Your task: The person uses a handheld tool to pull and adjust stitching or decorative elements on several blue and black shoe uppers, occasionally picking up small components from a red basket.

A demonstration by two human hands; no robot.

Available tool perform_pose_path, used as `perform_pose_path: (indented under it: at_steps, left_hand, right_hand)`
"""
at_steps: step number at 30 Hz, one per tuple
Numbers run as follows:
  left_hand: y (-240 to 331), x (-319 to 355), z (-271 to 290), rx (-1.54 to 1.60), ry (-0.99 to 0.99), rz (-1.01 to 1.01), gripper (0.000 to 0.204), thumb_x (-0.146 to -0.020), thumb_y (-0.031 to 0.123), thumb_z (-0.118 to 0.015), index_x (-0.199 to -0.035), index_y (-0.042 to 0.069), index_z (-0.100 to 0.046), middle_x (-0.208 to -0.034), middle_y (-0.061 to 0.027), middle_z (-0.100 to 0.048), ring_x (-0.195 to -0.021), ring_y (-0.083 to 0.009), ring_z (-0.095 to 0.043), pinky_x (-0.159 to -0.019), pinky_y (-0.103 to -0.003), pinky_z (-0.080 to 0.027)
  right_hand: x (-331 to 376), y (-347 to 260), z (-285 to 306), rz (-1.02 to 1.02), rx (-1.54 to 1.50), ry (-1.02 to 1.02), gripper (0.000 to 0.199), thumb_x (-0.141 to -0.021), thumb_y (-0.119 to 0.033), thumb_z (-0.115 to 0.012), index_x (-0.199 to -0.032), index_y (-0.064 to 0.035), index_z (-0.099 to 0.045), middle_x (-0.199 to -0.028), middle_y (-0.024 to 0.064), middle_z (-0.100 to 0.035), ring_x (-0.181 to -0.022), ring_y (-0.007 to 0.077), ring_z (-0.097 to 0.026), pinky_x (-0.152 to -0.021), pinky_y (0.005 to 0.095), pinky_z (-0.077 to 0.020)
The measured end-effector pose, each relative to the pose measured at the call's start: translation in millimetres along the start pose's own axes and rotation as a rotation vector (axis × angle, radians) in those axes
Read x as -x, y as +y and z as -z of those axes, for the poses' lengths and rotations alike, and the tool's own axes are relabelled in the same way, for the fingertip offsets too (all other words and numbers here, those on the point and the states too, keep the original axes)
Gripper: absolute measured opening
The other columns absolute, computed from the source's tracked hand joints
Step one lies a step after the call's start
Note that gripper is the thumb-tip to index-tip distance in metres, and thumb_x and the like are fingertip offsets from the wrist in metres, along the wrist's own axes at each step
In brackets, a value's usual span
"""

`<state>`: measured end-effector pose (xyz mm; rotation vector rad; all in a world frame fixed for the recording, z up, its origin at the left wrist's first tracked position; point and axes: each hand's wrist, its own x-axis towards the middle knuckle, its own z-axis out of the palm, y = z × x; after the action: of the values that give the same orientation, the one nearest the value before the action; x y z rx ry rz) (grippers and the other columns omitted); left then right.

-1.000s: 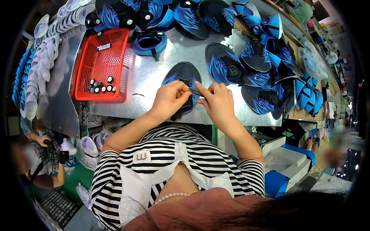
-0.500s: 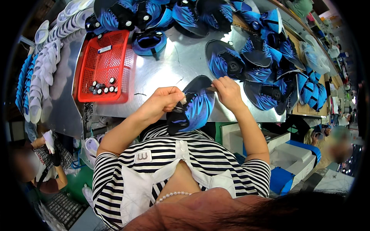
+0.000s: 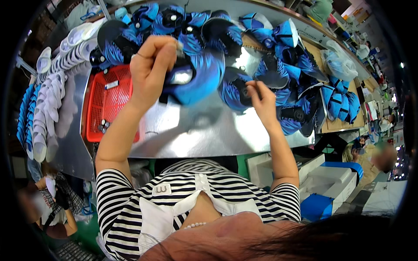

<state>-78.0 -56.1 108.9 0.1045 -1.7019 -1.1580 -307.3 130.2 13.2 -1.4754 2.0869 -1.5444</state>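
A blue-and-black shoe upper point(image 3: 198, 80), blurred by motion, hangs raised over the metal table. My left hand point(image 3: 152, 65) pinches it at its left side, and a small pale bit shows at the fingertips. Over to the right, my right hand point(image 3: 263, 102) has its thumb and forefinger drawn together. Its fingertips are right at the black tongue of another shoe upper point(image 3: 233, 91) on the table. Whether they grip that upper or some small thing, I cannot tell.
A red plastic basket point(image 3: 93, 117) with small dark bottles stands at the left. White shoe parts point(image 3: 52, 93) are stacked beyond it. Along the back and right lie several more blue-and-black uppers point(image 3: 270, 69). A clear plastic bag point(image 3: 339, 61) is at the far right.
My left hand has lifted the shoe upper up and away from my body, toward the back of the table. My right hand has left that upper and is now beside another one. The whole view has shifted.
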Motion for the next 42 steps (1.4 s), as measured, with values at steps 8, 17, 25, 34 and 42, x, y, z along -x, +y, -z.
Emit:
perform_pose_path:
  at_steps: [8,17,25,34,42]
  left_hand:
    - [-134.3,-144.3,21.8,-0.739,-0.159,-0.311,0.046,-0.084,0.017,-0.067,-0.126,0.008,-0.05,-0.124,-0.0143,-0.052,-0.104,-0.0299,-0.061,-0.082,-0.038,-0.051]
    - [-117.8,43.8,-151.2,-0.588,-0.94,-0.214,0.084,-0.069,0.037,-0.08,-0.138,0.008,-0.041,-0.138,-0.0215,-0.044,-0.129,-0.0369,-0.041,-0.101,-0.05,-0.036]
    - [-105.0,116.4,-81.9,-0.704,-0.979,-0.221,0.05,-0.073,0.007,-0.065,-0.122,0.011,-0.055,-0.142,-0.0105,-0.044,-0.13,-0.031,-0.041,-0.108,-0.049,-0.029]
    - [-20.8,146.8,65.6,-0.532,-0.901,0.127,0.052,-0.077,0.002,-0.057,-0.129,0.008,-0.052,-0.138,-0.0161,-0.046,-0.134,-0.0332,-0.038,-0.108,-0.048,-0.033]
    - [-57.3,172.5,222.7,-1.233,-0.424,0.643,0.028,-0.077,0.013,-0.068,-0.103,0.005,-0.063,-0.098,-0.0139,-0.061,-0.094,-0.0339,-0.06,-0.081,-0.042,-0.048]
  right_hand:
    - [-113.8,135.4,96.8,0.298,0.863,0.037,0.046,-0.075,0.005,-0.057,-0.119,-0.0087,-0.061,-0.122,0.0102,-0.057,-0.103,0.0355,-0.054,-0.088,0.0408,-0.0476]
    - [-141.5,155.5,125.6,0.124,0.687,-0.527,0.053,-0.075,0.011,-0.054,-0.124,-0.0098,-0.053,-0.128,0.0123,-0.053,-0.112,0.036,-0.053,-0.097,0.0411,-0.0444]
    - [-133.1,89.5,116.9,0.452,0.952,-0.573,0.042,-0.062,-0.002,-0.073,-0.102,-0.005,-0.057,-0.099,0.0131,-0.059,-0.097,0.0364,-0.057,-0.079,0.0442,-0.0481]
    - [-15.8,36.2,-2.4,0.291,0.841,-0.249,0.018,-0.084,-0.014,-0.067,-0.092,-0.0026,-0.055,-0.089,0.014,-0.058,-0.08,0.0361,-0.059,-0.067,0.0412,-0.0476]
    - [6.4,-6.1,-21.4,0.127,0.833,-0.167,0.031,-0.092,-0.01,-0.059,-0.123,-0.0064,-0.057,-0.102,0.0175,-0.064,-0.089,0.0354,-0.064,-0.073,0.0387,-0.0509]
